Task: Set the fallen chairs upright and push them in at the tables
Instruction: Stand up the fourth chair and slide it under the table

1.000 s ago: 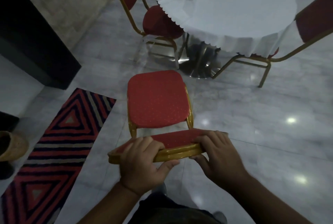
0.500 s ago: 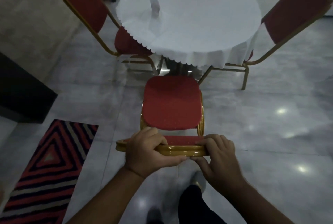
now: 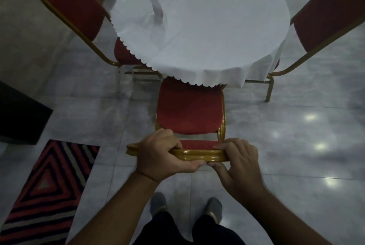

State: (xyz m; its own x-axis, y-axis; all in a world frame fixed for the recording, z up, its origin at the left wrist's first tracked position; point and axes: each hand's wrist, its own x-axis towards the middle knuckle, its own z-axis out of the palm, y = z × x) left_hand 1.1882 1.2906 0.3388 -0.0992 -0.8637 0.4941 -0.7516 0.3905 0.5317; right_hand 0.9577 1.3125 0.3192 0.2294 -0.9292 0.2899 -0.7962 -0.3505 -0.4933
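A red-cushioned chair (image 3: 189, 110) with a gold frame stands upright right in front of me. Its seat's far edge sits under the hanging edge of the white cloth on the round table (image 3: 207, 27). My left hand (image 3: 162, 154) grips the gold top rail of the backrest on the left. My right hand (image 3: 237, 160) grips the same rail on the right. My thumbs almost meet under the rail.
Two more red chairs stand at the table, one at the left (image 3: 79, 13) and one at the right (image 3: 325, 19). A folded white card (image 3: 156, 8) stands on the cloth. A striped red rug (image 3: 45, 191) lies at lower left, a dark block (image 3: 19, 118) beyond it. My feet (image 3: 185, 207) are on the glossy tiles.
The chair has slid forward with both hands on its backrest; its seat now reaches under the tablecloth edge. I have stepped closer to the table.
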